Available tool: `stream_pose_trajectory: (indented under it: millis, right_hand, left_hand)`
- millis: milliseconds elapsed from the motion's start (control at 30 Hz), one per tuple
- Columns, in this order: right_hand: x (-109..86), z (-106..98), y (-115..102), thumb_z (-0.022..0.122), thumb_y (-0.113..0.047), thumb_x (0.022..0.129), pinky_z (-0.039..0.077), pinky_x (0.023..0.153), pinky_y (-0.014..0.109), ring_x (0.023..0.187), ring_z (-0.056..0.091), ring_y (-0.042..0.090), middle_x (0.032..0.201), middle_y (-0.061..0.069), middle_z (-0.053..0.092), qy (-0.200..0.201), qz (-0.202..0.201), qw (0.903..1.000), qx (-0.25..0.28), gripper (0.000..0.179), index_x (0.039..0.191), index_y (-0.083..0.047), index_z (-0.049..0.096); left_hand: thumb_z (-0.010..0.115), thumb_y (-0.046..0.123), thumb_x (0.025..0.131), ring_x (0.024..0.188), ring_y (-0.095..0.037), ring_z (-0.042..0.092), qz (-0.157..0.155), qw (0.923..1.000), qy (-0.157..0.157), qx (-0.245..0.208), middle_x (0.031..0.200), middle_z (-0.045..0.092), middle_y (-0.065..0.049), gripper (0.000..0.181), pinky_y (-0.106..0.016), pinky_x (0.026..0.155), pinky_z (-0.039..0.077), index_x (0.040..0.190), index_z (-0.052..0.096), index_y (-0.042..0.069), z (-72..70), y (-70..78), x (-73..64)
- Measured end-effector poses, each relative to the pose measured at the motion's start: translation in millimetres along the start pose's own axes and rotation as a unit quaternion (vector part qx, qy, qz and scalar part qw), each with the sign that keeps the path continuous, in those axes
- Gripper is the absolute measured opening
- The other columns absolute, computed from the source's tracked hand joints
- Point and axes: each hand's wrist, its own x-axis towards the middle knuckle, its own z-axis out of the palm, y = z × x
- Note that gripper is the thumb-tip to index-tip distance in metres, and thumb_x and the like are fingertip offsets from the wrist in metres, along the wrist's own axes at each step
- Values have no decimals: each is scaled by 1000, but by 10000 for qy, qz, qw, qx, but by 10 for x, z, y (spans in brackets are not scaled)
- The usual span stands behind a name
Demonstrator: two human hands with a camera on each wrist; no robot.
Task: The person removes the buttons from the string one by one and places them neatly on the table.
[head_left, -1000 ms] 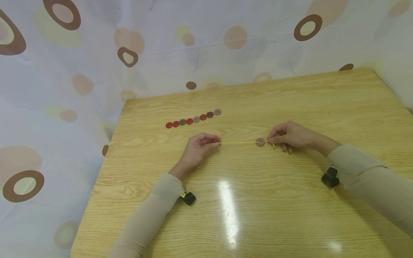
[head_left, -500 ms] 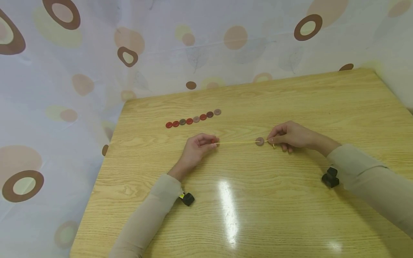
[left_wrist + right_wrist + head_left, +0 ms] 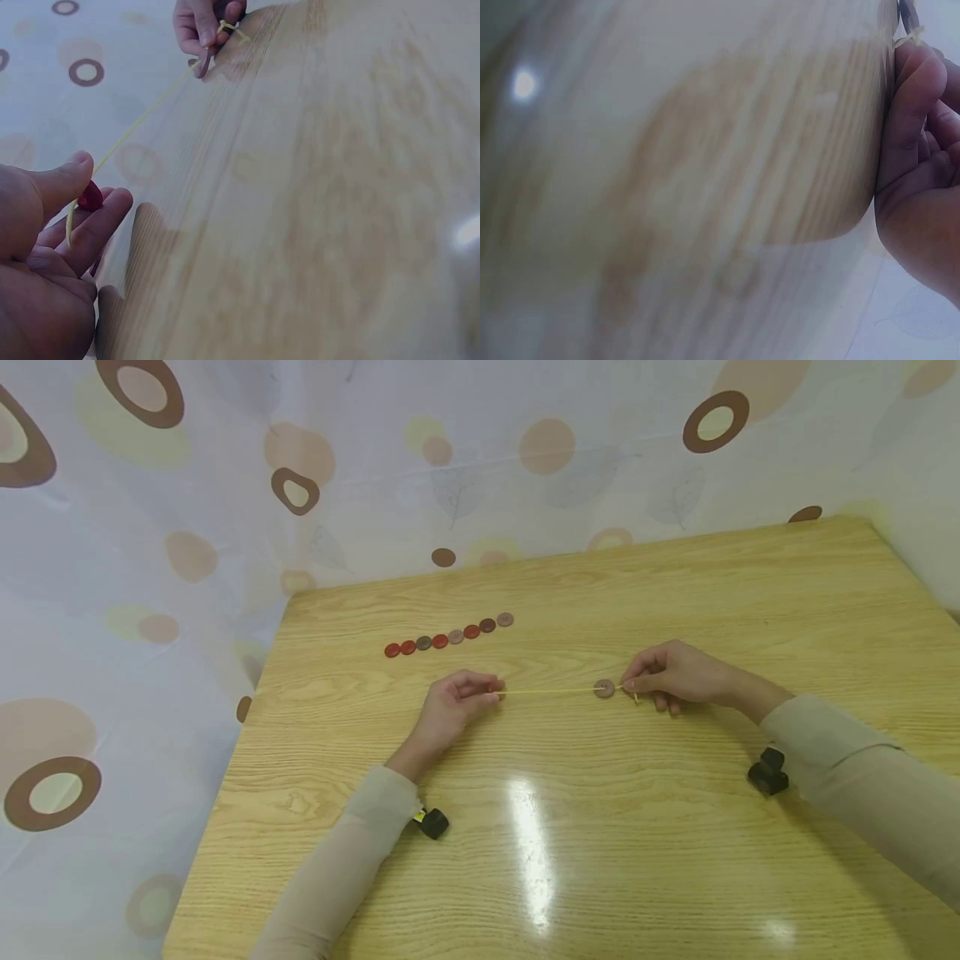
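Observation:
A yellow string (image 3: 551,692) is drawn straight between the two hands. My left hand (image 3: 448,706) pinches a red button (image 3: 91,197) between thumb and fingers. In the left wrist view the string passes at this button, and its loose end hangs over the fingers. My right hand (image 3: 682,675) pinches the string near its knotted end, which sticks out below the fingertips. A brownish-pink button (image 3: 604,688) is threaded on the string, just left of the right fingertips. In the right wrist view the right thumb and curled fingers show at the edge.
Behind the left hand, several red, grey and brown buttons (image 3: 440,642) lie in a slanting row on the wooden table (image 3: 637,827). A patterned curtain (image 3: 360,468) hangs along the table's back and left edges. Black wrist cameras (image 3: 768,772) sit under both sleeves.
My left hand has shifted slightly left with the red button, which is now more covered by the fingers. The right hand and the threaded button have hardly moved.

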Motion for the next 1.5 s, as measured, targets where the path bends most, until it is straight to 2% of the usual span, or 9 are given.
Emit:
stream_pose_trajectory:
  millis: [367, 867, 1200, 1500]
  right_hand:
    - [-6, -6, 1, 66, -22, 100, 52, 49, 30, 55, 56, 15, 70, 11, 60, -70, -39, 10000, 46, 24, 110, -1, 69]
    - [-19, -15, -5, 66, -22, 100, 52, 48, 30, 54, 55, 15, 69, 10, 60, -55, -34, 10000, 31, 23, 109, 0, 69]
    - [-20, -21, 3, 66, -22, 100, 52, 48, 30, 54, 55, 15, 69, 10, 60, -70, -39, 10000, 58, 24, 109, 0, 69]
    - [-31, -23, -3, 67, -22, 99, 52, 48, 30, 53, 55, 15, 68, 10, 60, -63, -10, 9999, 101, 24, 109, 0, 69]
  left_hand:
    - [68, -3, 93, 109, -28, 69, -123, 9996, 125, 221, 118, 70, -19, 27, -33, 93, 54, 120, 66, -6, -48, 7, -26]
    - [68, -5, 93, 112, -28, 68, -107, 9997, 205, 128, 119, 70, -20, 27, -33, 95, 53, 120, 65, -7, -104, 9, -56]
    - [67, -4, 93, 111, -30, 68, -87, 9994, 241, 246, 119, 70, -20, 27, -33, 94, 54, 120, 65, -6, -137, 10, -82]
    - [67, -4, 94, 111, -28, 67, -163, 9991, 328, 201, 119, 70, -20, 27, -33, 93, 54, 120, 65, -6, -171, 16, -104]
